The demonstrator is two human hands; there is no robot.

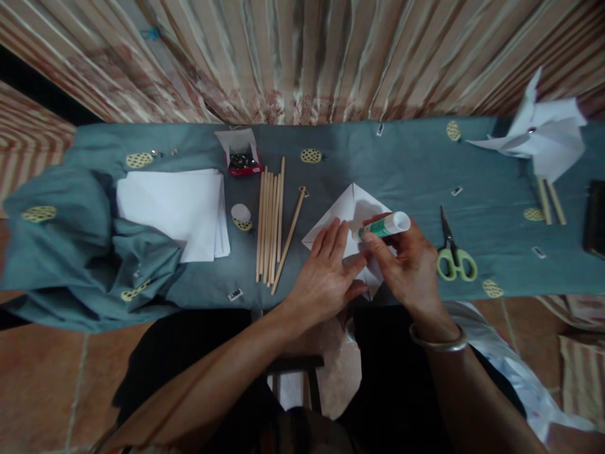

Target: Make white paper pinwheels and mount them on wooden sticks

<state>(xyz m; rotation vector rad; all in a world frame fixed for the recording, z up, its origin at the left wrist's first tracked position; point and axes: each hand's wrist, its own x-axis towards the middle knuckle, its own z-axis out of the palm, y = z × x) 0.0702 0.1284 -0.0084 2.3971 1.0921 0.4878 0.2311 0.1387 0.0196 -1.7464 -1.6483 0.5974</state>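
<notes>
A white paper square (353, 200) with crease or drawn lines lies turned like a diamond in front of me. My left hand (326, 271) rests flat on its left and lower part, fingers stretched out. In my right hand (409, 265) is a green and white glue stick (385, 226), tilted with its white base up to the right. Its other end points down at the middle of the paper; my fingers partly hide whether it touches. Left of the paper a single wooden stick (289, 239) lies slanted, beside a bundle of several wooden sticks (270, 227).
Green-handled scissors (454, 261) lie to the right. A paper pinwheel (543, 135) is at the far right, near a dark object (594, 217). On the left are a stack of white paper (172, 211), a small white cap (241, 212) and an opened red box (243, 161) of small metal pieces.
</notes>
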